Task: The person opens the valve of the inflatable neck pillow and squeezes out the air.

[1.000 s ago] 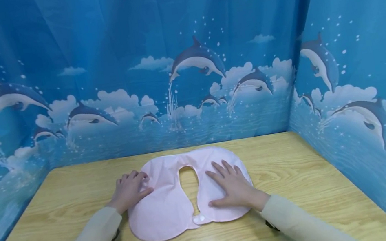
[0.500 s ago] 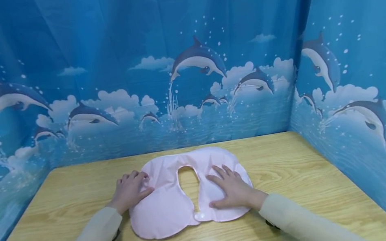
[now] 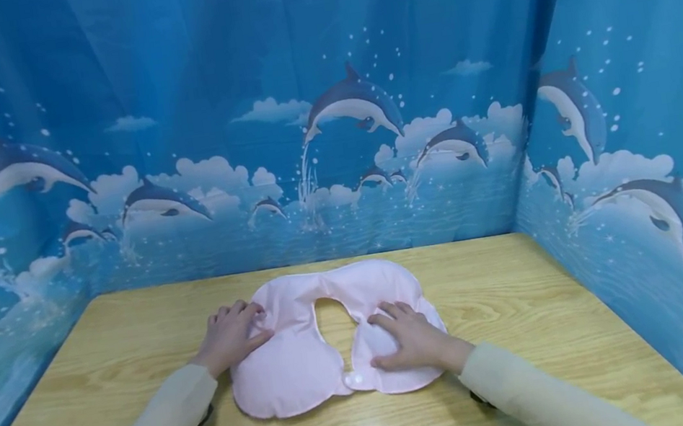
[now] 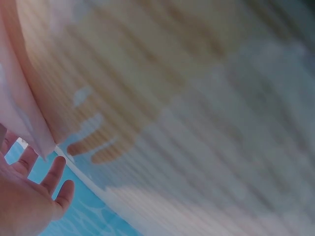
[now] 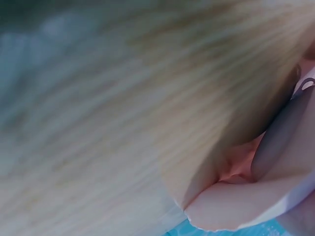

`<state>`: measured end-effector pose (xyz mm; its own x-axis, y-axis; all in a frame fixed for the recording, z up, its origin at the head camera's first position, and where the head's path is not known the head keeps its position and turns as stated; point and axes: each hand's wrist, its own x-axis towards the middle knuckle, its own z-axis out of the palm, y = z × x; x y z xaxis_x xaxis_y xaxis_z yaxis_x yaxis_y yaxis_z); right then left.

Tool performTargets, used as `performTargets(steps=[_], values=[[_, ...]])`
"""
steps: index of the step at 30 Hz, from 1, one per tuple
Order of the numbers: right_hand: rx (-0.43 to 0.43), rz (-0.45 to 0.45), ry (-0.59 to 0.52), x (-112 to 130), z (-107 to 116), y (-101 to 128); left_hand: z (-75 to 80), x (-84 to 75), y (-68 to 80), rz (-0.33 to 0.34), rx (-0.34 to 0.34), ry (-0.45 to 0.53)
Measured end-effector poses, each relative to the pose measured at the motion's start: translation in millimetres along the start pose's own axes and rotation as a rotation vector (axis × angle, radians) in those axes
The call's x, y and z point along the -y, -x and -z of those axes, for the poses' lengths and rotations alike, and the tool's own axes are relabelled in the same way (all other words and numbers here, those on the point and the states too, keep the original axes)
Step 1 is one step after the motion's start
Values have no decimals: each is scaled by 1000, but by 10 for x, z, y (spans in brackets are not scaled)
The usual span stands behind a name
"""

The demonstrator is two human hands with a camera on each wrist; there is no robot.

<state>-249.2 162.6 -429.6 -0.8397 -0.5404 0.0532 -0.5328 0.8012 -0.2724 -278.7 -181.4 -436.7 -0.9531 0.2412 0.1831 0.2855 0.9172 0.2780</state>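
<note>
On the wooden table lies a pale pink cloth bib, spread flat with a keyhole-shaped neck opening and a white snap at its near end. My left hand rests on its left edge, thumb on the cloth. In the left wrist view the left hand's fingers are loosely spread beside the bib's edge. Over the right half, my right hand touches the cloth with slightly bent fingers. The right wrist view shows the bib's raised edge; the right fingers are mostly hidden there.
The wooden table extends around the bib on all sides. Blue dolphin-print curtains hang along its back and sides. A bright light reflection shows near the front.
My right fingers have bent and drawn slightly nearer, creasing the cloth beside the neck opening. The bib's left lower edge has shifted a little away from me. My left hand stays almost in place.
</note>
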Motion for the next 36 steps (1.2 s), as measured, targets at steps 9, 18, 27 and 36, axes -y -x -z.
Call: performTargets(steps=[9, 18, 27, 36], values=[[-18, -12, 39, 36, -25, 29, -22, 11, -5, -10, -9, -14], [-33, 6, 57, 65, -11, 49, -26, 17, 4, -18, -18, -16], [19, 91, 73, 15, 40, 103, -32, 27, 5, -12, -1, -17], [87, 138, 117, 15, 109, 190, -42, 25, 5, -19, -5, -19]])
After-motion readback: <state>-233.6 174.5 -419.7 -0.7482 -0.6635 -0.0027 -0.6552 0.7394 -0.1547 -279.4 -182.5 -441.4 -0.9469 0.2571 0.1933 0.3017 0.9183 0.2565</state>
